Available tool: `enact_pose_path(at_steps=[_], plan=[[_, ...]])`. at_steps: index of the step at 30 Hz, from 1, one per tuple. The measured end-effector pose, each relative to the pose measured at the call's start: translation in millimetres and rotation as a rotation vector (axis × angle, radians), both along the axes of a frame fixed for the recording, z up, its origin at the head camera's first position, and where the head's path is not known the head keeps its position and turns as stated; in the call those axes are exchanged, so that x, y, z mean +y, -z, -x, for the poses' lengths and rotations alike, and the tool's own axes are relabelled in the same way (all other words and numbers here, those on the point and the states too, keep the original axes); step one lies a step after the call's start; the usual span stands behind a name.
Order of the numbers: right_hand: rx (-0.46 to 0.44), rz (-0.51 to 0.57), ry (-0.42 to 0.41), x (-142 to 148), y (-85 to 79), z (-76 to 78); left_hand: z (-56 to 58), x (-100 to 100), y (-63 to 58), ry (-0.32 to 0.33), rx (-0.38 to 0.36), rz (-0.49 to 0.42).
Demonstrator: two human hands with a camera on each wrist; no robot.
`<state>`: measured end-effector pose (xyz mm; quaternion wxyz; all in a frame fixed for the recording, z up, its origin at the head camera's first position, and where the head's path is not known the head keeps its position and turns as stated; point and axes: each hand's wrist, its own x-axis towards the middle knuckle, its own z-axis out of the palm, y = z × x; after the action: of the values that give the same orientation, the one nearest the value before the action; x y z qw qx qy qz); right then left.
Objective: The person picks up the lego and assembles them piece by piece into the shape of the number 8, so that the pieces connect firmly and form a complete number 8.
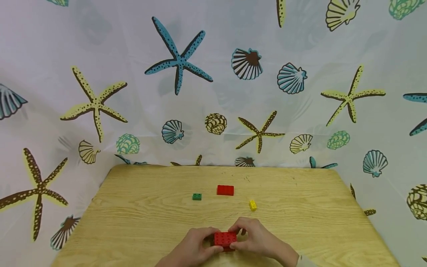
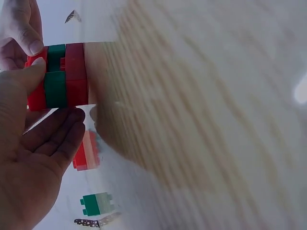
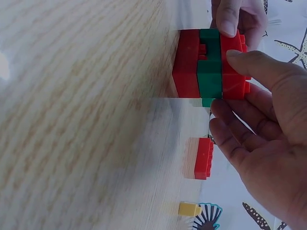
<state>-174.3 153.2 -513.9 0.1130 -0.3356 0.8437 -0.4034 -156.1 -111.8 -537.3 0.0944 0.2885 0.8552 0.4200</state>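
Near the table's front edge stands a small stack of toy building bricks. Its top is a red brick (image 1: pixel 225 237) with studs facing up. Beneath it, green bricks (image 2: pixel 55 90) form the middle layer, with a gap between them where a red stud shows. A lower red brick (image 3: pixel 186 67) is the base on the table. My left hand (image 1: pixel 197 245) pinches the top red brick at its left end, thumb on the near side. From the other end my right hand (image 1: pixel 256 237) pinches the same brick, thumb in front and fingers behind.
Beyond the stack lie a separate red brick (image 1: pixel 225 190), a small green brick (image 1: pixel 197 197) to its left and a small yellow brick (image 1: pixel 252 205) to its right. The wooden table (image 1: pixel 150 207) meets a shell-and-starfish patterned curtain (image 1: pixel 207 100) at the back and sides.
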Motion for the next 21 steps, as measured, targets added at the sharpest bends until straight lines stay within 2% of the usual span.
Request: enact_pose_path(at_steps=[7,15,21], plan=[[-0.023,-0.001,0.009,0,0.0,0.1,-2.6,4,-2.4,-0.026,0.024,-0.086],[-0.005,-0.022,0.033,5,-1.6,3.6,-2.8,5,0.9,-0.053,0.058,-0.074],[0.058,0.044,0.083,19,-4.3,14.1,-3.6,5,2.7,-0.049,0.081,-0.077]])
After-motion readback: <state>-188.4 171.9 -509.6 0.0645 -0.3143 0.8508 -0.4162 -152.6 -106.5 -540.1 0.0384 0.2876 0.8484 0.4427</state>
